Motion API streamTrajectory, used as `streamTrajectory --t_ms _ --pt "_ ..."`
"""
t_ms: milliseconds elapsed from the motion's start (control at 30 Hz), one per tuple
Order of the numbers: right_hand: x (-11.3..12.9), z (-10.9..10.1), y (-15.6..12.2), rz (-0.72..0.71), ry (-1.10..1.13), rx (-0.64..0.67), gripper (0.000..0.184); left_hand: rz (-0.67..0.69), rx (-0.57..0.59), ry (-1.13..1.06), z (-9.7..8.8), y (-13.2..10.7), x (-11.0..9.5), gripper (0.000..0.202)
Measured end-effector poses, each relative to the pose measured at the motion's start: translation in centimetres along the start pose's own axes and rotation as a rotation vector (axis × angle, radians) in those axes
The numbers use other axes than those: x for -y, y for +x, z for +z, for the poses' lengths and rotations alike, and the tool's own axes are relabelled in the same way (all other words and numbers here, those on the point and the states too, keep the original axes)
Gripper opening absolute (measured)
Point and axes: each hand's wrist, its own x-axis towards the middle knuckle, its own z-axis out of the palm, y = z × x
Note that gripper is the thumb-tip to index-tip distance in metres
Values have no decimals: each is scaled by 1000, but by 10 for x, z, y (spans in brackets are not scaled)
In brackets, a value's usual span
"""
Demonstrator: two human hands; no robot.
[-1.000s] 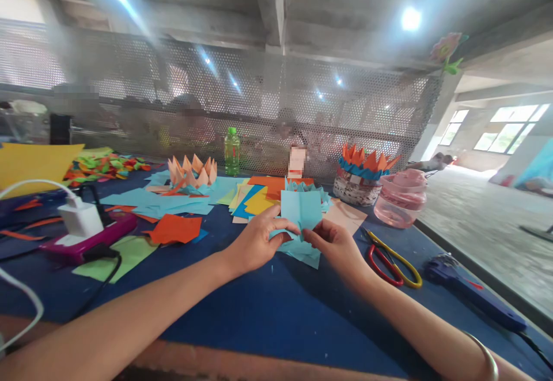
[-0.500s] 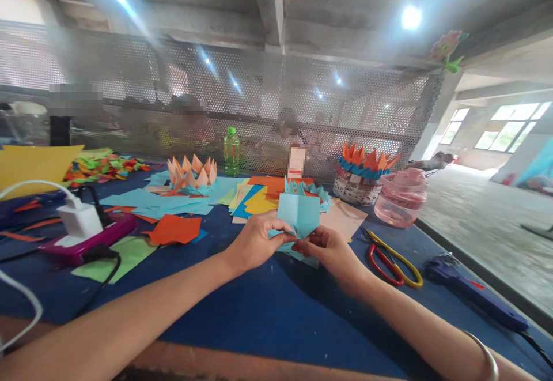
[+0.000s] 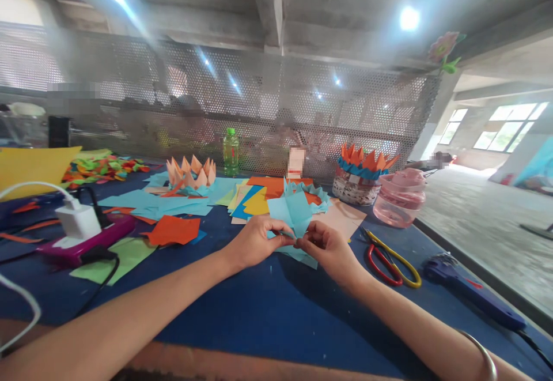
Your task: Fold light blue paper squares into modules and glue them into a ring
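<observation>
Between my hands is a light blue sheet of paper (image 3: 290,210) with creases, its upper part standing up and tilted. My left hand (image 3: 262,239) pinches its lower left side between thumb and fingers. On the lower right, the thumb and fingertips of my right hand (image 3: 325,247) close on the same paper near the fold. Another light blue sheet (image 3: 305,256) lies on the table beneath my hands. Just behind stands a ring of folded blue paper points (image 3: 317,195) with orange inside, partly hidden by the held paper.
A peach paper crown (image 3: 191,174) stands left on blue sheets. Scissors (image 3: 392,259), a glue gun (image 3: 473,291), a pink-lidded jar (image 3: 398,199) and a basket with orange points (image 3: 356,179) are right. A purple power strip (image 3: 93,237) and green bottle (image 3: 231,151) are left.
The held blue paper has tilted to the left, and its crease now slants. My right fingers have shifted slightly along its lower edge. My left hand stays nearly in place.
</observation>
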Motion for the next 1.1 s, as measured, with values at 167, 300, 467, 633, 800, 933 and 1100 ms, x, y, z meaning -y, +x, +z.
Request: streamTrajectory --t_ms 167,300,467,633,800,933,1100 --pt "4 1 -1 -9 3 10 32 -91 35 -164 2 3 3 13" --pt "7 2 -2 22 67 20 34 -235 21 -296 5 3 4 17" --pt "9 3 -4 58 115 25 36 -323 -53 -417 7 2 -2 15" --pt "10 5 -5 81 103 43 35 -332 -82 -471 10 2 -3 12" --pt "9 7 -4 91 109 45 37 -334 -85 -450 11 2 -1 12" --pt "8 7 -3 115 127 60 40 -308 -109 -333 11 3 0 11" --pt "9 8 -4 158 104 72 39 -248 -155 -208 11 3 6 10"
